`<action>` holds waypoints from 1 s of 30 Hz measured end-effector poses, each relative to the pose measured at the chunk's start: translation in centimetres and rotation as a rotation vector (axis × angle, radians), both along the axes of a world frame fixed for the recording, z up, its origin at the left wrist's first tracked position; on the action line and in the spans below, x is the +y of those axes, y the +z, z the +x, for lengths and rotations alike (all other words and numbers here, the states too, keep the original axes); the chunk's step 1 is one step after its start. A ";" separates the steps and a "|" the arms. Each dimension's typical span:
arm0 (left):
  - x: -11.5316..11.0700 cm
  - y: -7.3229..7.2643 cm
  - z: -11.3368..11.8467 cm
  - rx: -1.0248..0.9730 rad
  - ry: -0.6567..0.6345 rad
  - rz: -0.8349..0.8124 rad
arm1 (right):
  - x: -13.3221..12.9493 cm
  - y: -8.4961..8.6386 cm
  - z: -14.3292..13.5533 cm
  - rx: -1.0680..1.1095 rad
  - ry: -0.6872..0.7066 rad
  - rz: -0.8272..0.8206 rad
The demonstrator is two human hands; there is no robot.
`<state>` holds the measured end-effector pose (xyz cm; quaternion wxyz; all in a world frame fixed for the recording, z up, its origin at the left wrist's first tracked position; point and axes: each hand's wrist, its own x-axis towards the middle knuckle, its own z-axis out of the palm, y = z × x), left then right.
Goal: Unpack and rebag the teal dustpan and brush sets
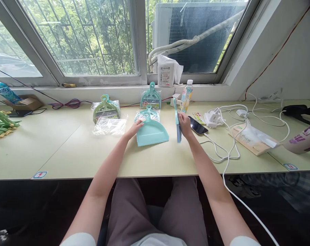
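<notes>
A teal dustpan (pixel 152 132) is held at its left edge by my left hand (pixel 134 129), its wide lip facing me. My right hand (pixel 184 124) is closed round a small teal brush (pixel 177 119), which stands on edge with its blue-grey bristles toward the right hand's near side. Dustpan and brush are apart. Behind the dustpan lies a wrapped teal set (pixel 148 110), and another wrapped set (pixel 151 97) leans by the sill. A green wrapped set (pixel 106 108) is at the left, with clear plastic wrap (pixel 110 125) in front of it.
Right of my right hand are a phone (pixel 197 125), white chargers (pixel 213 118), looping white cables and a tissue pack (pixel 256 138). A bottle (pixel 186 95) stands near the sill. Bundled dark cables (pixel 69 104) and green stalks (pixel 2 124) are at the left.
</notes>
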<state>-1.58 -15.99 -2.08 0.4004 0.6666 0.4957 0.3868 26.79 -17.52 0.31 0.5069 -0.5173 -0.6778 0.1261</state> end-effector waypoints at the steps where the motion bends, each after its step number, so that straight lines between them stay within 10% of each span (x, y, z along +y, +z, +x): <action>1: 0.0 0.3 -0.6 0.074 0.013 0.005 | 0.0 -0.1 0.6 -0.127 -0.100 0.002; 10: -0.6 0.7 -1.3 0.695 0.114 0.130 | -0.1 -1.9 1.0 -0.680 -0.236 -0.399; 22: -1.3 1.7 -0.7 0.630 0.108 0.043 | -0.8 -1.0 0.7 -0.659 -0.320 -0.521; 30: -1.7 2.1 -0.7 0.518 -0.006 -0.067 | -2.1 1.7 0.4 -0.382 -0.300 -0.272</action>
